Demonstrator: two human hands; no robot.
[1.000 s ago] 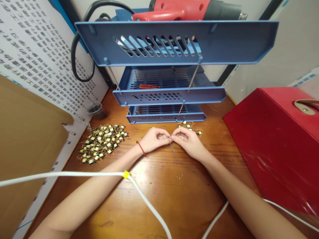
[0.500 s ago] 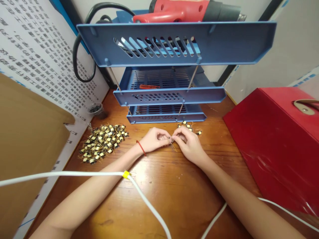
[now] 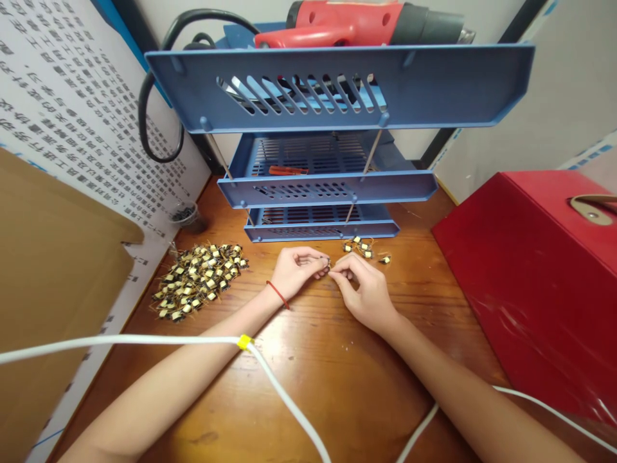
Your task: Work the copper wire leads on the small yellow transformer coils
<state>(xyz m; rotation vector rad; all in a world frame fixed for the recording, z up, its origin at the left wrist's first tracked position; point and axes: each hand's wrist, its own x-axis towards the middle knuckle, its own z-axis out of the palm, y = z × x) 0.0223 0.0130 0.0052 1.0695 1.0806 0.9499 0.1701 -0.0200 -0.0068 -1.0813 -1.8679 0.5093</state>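
Observation:
My left hand and my right hand meet over the wooden table, fingertips pinched together on one small yellow-and-black wound component. The left wrist wears a thin red band. A large heap of the same components lies to the left of my left hand. A few more of the components sit just beyond my right hand, in front of the tray rack.
A three-tier blue tray rack stands at the back, with a red heat gun on top and an orange tool on the middle tier. A red box fills the right. Cardboard stands left. White cable crosses near me.
Both hands kept pinching the small component between them. The right hand has slid slightly back towards me and the thin wire that hung below the fingers no longer shows.

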